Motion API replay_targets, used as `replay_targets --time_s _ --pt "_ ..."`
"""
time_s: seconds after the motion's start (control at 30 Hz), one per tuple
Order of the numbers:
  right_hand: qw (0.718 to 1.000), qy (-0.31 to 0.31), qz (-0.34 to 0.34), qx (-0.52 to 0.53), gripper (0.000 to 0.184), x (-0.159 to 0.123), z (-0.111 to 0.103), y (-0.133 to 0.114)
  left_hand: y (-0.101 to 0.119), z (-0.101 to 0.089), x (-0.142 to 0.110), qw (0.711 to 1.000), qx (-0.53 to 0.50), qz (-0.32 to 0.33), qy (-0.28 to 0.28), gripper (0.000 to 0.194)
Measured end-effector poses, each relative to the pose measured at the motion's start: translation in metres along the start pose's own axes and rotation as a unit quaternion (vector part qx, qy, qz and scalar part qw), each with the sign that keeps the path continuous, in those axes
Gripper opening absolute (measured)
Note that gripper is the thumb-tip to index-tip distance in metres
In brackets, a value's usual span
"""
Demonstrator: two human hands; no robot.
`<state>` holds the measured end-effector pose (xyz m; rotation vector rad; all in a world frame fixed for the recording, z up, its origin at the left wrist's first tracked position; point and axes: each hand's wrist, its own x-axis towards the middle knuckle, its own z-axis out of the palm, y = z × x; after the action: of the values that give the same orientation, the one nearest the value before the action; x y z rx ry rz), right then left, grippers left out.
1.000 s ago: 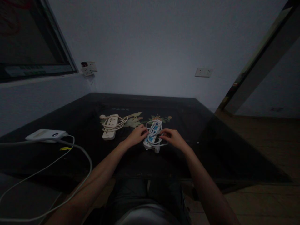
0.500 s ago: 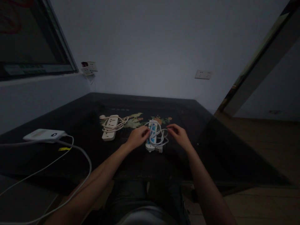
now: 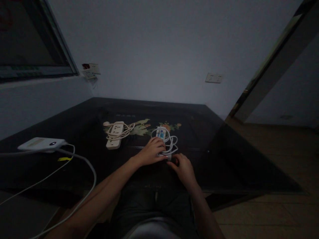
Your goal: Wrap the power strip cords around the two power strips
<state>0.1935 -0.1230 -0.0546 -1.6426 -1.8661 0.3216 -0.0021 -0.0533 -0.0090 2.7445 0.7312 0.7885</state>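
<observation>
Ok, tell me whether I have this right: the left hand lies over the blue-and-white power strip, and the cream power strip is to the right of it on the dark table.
The side is wrong: the head view shows the cream power strip to the left of the blue-and-white power strip, on the dark table. The left hand does lie over the blue-and-white one.

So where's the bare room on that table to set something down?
Widest bare patch: right of the right hand, out to the table's right edge. Another: the back strip between the floral pattern and the wall. Crowded: around the left hand and blue-socketed power strip, at the beige power strip, and by the white device and cables.
</observation>
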Motion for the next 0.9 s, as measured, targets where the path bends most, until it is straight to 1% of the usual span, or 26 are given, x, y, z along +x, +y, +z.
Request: replay_targets --time_s 0.07,0.13,0.23,0.33,0.47,0.6,0.73,0.9 --pt "0.999 0.015 -0.001 -0.034 0.019 0.001 0.007 -0.004 -0.002 0.002 0.0 1.0 -0.013 -0.001 -0.004 0.019" --pt "0.999 0.019 -0.005 -0.051 0.019 0.003 0.009 -0.005 -0.004 0.004 0.0 0.999 -0.038 -0.01 -0.002 0.017" --pt "0.999 0.016 -0.007 -0.046 0.018 0.004 0.009 -0.006 -0.004 0.004 0.0 0.998 -0.055 -0.016 -0.016 0.016" --pt "1.0 0.018 0.006 0.0 0.017 0.003 0.009 -0.004 -0.002 0.003 0.002 0.996 -0.083 -0.023 -0.022 0.019" --pt "0.992 0.039 0.05 0.105 0.022 0.0 0.01 -0.002 -0.003 0.003 0.003 0.99 -0.13 -0.041 0.019 0.019" --pt "0.971 0.07 0.086 0.212 0.026 -0.003 0.008 -0.004 -0.002 0.007 0.003 0.983 -0.162 -0.056 0.059 0.018" --pt "0.958 0.101 0.093 0.253 0.028 -0.006 0.003 -0.01 0.002 0.009 0.002 0.978 -0.178 -0.058 0.092 0.017" --pt "0.947 0.142 0.091 0.272 0.028 -0.006 -0.001 -0.013 0.005 0.01 0.002 0.982 -0.164 -0.044 0.083 0.018"
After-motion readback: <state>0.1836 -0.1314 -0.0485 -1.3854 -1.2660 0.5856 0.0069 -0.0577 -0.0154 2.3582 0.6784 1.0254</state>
